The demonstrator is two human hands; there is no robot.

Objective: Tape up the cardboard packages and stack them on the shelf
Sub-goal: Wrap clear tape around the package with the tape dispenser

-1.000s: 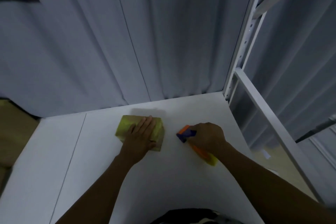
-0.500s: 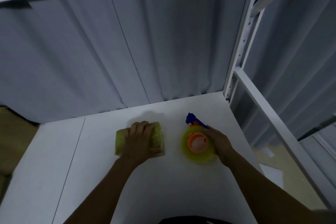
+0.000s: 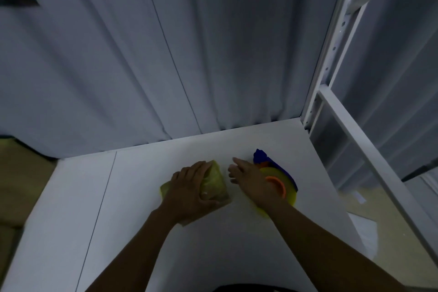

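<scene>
head view: right hand (image 3: 248, 180) released the tape dispenser (image 3: 286, 188), nearing package (image 3: 214, 182).

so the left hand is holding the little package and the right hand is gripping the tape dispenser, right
Not quite. The right hand is not gripping the tape dispenser: its fingers are straight, stretched out between the tape dispenser and the package. The left hand does hold the package. The head view shows this.

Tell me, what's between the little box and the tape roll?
The right hand, fingers straight, over bare white shelf, seen in the head view.
</scene>
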